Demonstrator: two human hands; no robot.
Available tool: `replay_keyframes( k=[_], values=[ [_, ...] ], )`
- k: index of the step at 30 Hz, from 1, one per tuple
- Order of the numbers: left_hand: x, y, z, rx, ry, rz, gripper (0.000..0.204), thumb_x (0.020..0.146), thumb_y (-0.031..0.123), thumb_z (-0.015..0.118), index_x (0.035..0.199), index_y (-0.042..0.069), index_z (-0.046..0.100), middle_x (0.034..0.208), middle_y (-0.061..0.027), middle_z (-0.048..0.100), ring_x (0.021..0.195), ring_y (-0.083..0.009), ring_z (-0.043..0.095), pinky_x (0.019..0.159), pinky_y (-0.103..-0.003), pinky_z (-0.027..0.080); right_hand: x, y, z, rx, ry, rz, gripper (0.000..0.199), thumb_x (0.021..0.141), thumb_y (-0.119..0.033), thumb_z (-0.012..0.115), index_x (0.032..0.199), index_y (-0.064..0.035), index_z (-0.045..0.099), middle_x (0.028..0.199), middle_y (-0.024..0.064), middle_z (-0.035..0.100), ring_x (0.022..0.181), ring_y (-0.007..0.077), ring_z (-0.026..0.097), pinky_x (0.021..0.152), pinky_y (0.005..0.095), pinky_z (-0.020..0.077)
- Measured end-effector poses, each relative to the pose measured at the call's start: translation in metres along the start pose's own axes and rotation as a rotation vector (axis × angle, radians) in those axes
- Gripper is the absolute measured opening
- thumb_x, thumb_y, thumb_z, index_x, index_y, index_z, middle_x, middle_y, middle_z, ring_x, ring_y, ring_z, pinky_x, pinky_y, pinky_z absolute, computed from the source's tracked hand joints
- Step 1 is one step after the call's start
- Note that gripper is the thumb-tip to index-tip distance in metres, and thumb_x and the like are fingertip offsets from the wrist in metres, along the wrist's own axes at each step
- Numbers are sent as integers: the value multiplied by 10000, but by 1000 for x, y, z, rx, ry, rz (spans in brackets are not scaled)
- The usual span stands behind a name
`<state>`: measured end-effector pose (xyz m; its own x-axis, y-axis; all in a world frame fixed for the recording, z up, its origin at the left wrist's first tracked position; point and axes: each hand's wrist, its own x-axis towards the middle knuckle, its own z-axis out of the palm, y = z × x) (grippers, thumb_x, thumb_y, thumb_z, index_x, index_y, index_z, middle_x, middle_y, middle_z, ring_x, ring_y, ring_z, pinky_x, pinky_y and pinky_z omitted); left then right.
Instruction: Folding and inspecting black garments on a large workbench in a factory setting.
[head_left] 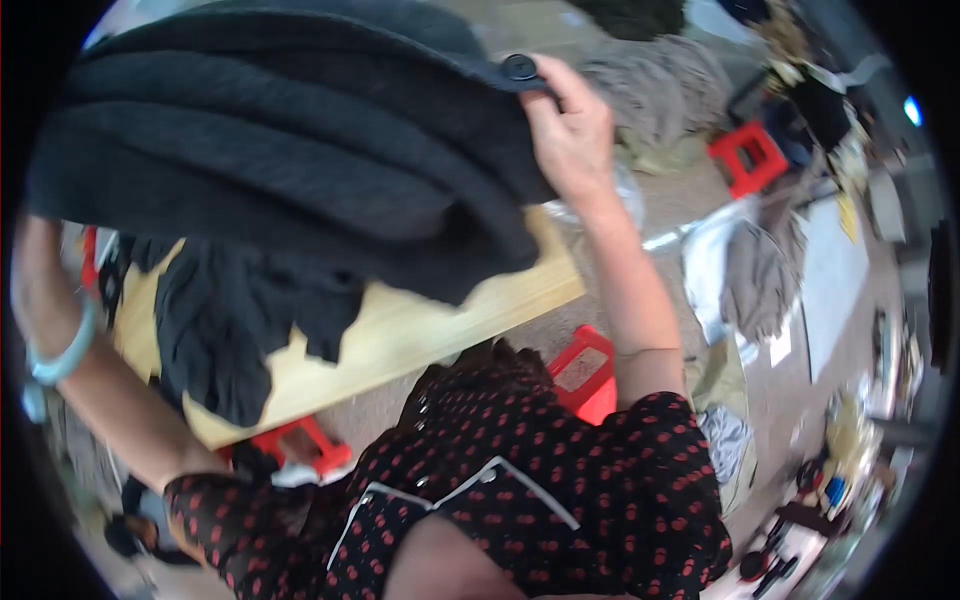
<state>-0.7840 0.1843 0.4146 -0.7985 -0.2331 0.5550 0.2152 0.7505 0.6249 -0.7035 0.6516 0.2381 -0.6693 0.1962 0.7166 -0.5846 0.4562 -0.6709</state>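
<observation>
You are holding the dark garment (280, 160) above the wooden table (490, 310); your right hand (573, 135) is pinching its edge beside the button (519, 67). Your left fingers are hiding behind it, so I cannot tell their grip. Stretching both sides evenly should be smoothing its folds.

We cannot see the left hand's fingers; the dark garment (280, 150) covers them past the wrist (42, 290). The picture's upper edge cuts that garment off. It also hides part of the tabletop (520, 285) and the top of the dark cloth heap (215, 330). The shirt (550, 500) blocks part of a red stool (592, 365). Clutter (775, 560) at lower right is too blurred for us to name.
</observation>
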Motion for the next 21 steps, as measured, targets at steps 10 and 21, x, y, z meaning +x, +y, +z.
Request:
replay_keyframes(
  k=[10, 21],
  values=[
    [-230, -257, 55, -878, 441, -1494, 247, 823, 86, 395, 1001, -46, 504, 1029, -215, 545, 940, -321, 541, 906, -422, 383, -125, 69, 169, -98, -844, -141, 267, 730, -37, 557, 996, -55, 552, 961, 143, 546, 920, 302, 517, 803, 334, 418],
    [-276, -364, 32, -682, 542, -1418, 242, 802, 91, 484, 999, -50, 505, 1014, -167, 546, 905, -294, 542, 854, -373, 423, -261, 115, 90, -368, -1337, 278, 303, 699, -44, 557, 1001, -30, 528, 1043, 143, 504, 967, 316, 474, 820, 364, 409]
  ],
)
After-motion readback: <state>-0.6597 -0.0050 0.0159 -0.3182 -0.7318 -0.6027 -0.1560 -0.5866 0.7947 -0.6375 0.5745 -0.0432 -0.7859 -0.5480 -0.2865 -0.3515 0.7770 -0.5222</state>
